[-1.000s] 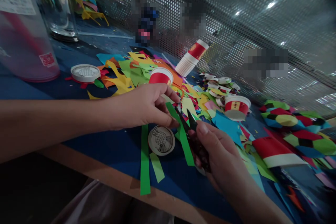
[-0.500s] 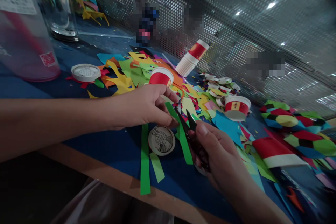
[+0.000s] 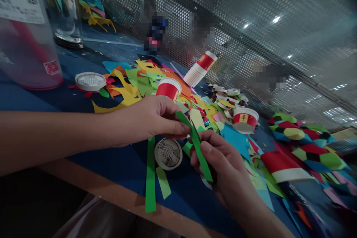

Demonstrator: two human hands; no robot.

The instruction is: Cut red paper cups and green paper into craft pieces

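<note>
My left hand (image 3: 170, 119) pinches the upper end of a green paper strip (image 3: 197, 145), which slants down across the front of my right hand. My right hand (image 3: 223, 156) is closed round a pair of scissors (image 3: 195, 127); one dark blade shows beside the strip, and the handles are hidden. The right thumb lies against or very near the strip; I cannot tell which. Below my left hand lies a round white lid (image 3: 168, 154) with a drawing in black lines. Another long green strip (image 3: 151, 178) and a short light green piece (image 3: 163, 183) lie beside it.
Coloured paper scraps (image 3: 134, 85) cover the table's middle. A red paper cup (image 3: 168, 88), a tilted cup stack (image 3: 200, 68) and another red cup (image 3: 245, 120) stand behind my hands. At the left are a plastic drink cup (image 3: 25, 44) and a glass (image 3: 67, 15). A perforated screen (image 3: 237, 44) rises behind.
The scissors have turned so the green strip now covers most of them; the two spread blades seen before no longer show. My right hand has come closer to the strip.
</note>
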